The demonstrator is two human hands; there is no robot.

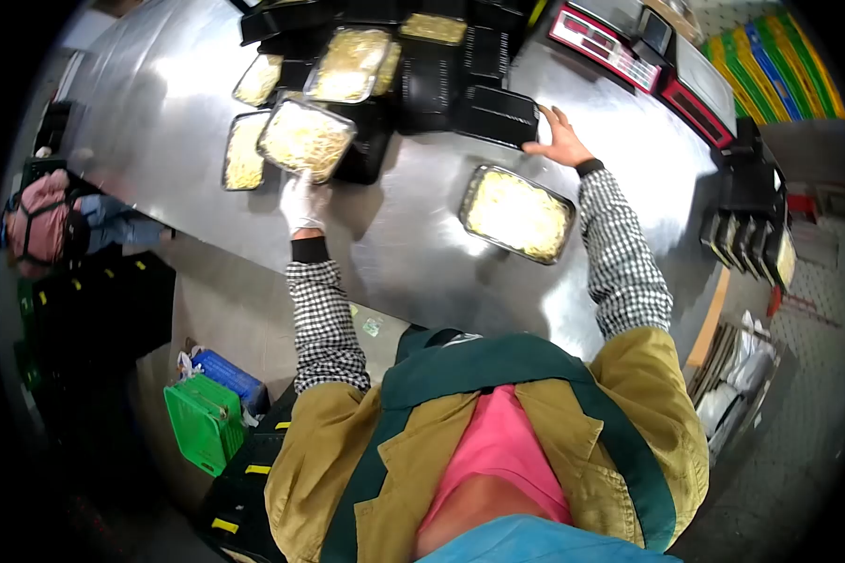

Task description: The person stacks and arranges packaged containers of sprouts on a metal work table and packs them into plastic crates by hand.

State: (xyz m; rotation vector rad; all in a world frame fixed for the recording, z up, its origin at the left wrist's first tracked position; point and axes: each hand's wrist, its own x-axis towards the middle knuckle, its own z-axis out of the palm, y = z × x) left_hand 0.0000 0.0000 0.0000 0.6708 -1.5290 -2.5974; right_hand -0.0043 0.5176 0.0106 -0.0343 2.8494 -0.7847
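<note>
My left hand (306, 205), in a thin white glove, grips the near edge of a black tray of bean sprouts (308, 139); the pale strands look like bean sprouts. This tray is tilted and overlaps another filled tray (245, 153) at its left. My bare right hand (563, 141) is at the right corner of an upturned black tray (498, 115), its fingers spread and the thumb by the front edge. Below that hand, a filled tray (518, 214) lies on the metal table. Behind my left hand, another filled tray (349, 64) rests on the black trays.
Black trays (429, 84) are heaped at the back of the metal table (404, 225). Red-sided scales (606, 47) stand back right, near stacked black trays (751, 192). A green crate (204, 424) sits on the floor at left. Another person (52, 220) in pink is farther left.
</note>
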